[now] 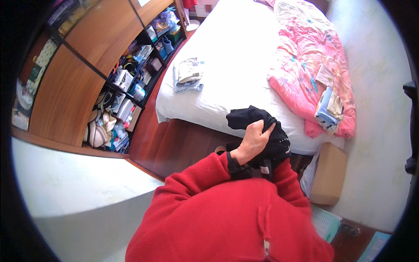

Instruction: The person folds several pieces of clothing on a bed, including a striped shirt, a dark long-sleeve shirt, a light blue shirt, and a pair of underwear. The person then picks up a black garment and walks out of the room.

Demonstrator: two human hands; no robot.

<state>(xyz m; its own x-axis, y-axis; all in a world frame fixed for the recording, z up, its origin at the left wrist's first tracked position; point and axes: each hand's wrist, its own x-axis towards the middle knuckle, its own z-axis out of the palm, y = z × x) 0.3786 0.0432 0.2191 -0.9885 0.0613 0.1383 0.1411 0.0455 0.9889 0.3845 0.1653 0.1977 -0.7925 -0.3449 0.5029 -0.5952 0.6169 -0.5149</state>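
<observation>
My left hand [253, 140] is closed on a black garment [279, 137], its fist gripping a bunched fold. The cloth hangs in front of my chest, near the foot of the bed. Small pale marks show on its right part, and a white label [265, 170] lies lower down. My right forearm [286, 177] in its red sleeve reaches up to the garment, where the dark cloth covers the right hand and hides its fingers.
Folded clothes [189, 74] lie on the white bed [231, 65]; another folded stack [330, 109] rests on the pink quilt [301, 65]. A cardboard box [329, 174] stands by the right wall. A packed shelf unit [131, 83] lines the left side, beside brown floor.
</observation>
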